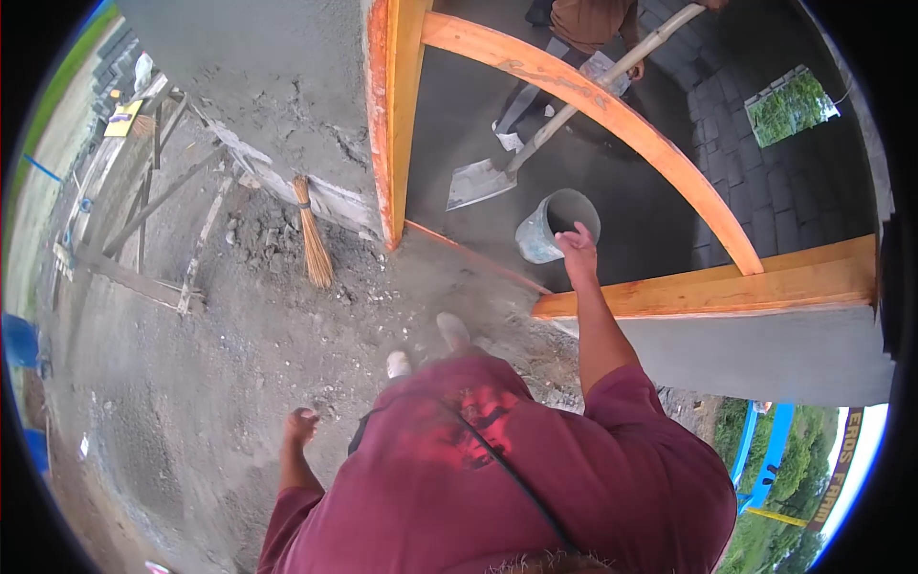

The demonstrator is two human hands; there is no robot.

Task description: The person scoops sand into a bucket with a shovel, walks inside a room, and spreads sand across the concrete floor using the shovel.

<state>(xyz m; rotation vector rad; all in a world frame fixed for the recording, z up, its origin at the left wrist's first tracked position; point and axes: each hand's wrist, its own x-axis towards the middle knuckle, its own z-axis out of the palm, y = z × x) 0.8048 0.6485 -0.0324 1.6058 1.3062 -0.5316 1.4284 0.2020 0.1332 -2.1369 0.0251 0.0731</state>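
Observation:
My right hand (577,253) reaches forward over the near rim of a grey, cement-smeared bucket (539,236), its fingers apart. Whether the fingertips touch the rim I cannot tell. The bucket stands tilted in view just inside a doorway, and its inside is dark. Beyond it, a shovel (483,184) with a long wooden handle rests its blade on the dark floor; another person (585,29) holds the handle. My left hand (301,426) hangs low at my side above the concrete ground, fingers loosely bent with nothing seen in them.
An orange wooden door frame (394,124) with a curved brace (612,110) crosses the opening. A straw broom (314,239) leans against the plastered wall (277,86). Wooden scaffolding (143,210) stands at the left. Mortar crumbs (263,234) lie along the wall's foot.

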